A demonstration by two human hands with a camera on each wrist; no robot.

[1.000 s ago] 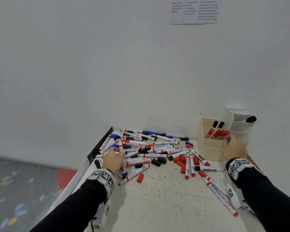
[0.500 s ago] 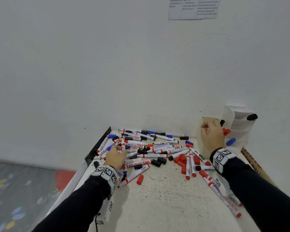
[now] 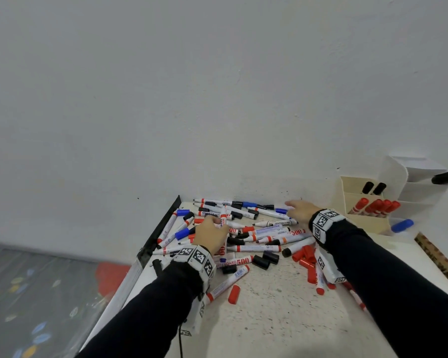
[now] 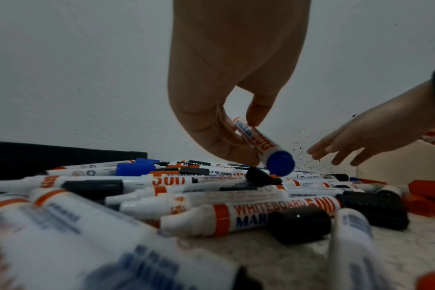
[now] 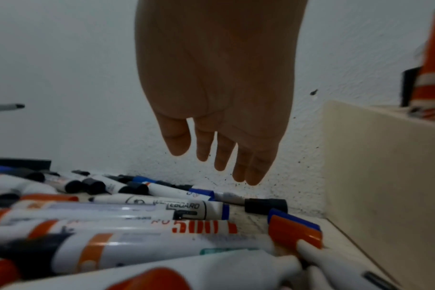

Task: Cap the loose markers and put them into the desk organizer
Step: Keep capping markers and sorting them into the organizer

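A pile of white whiteboard markers (image 3: 246,228) and loose red caps (image 3: 305,257) and black caps (image 3: 265,259) covers the far part of the table. My left hand (image 3: 219,222) pinches one marker (image 4: 259,144) with a blue end, lifted just above the pile. My right hand (image 3: 290,204) hovers over the pile's far right with straight fingers (image 5: 251,172) and holds nothing. The cream desk organizer (image 3: 367,220) stands at the right by the wall, holding several red markers (image 3: 375,206), two black ones (image 3: 373,188) and a blue one (image 3: 402,225).
A white wall rises right behind the pile. A black strip (image 3: 161,228) runs along the table's left edge, with floor beyond it. A wooden ruler (image 3: 437,257) lies at the right. One red cap (image 3: 233,294) lies alone nearer me.
My right hand left the organizer, where a blue marker now sits, and swung left over the pile. My left hand lifted a marker out of the pile.
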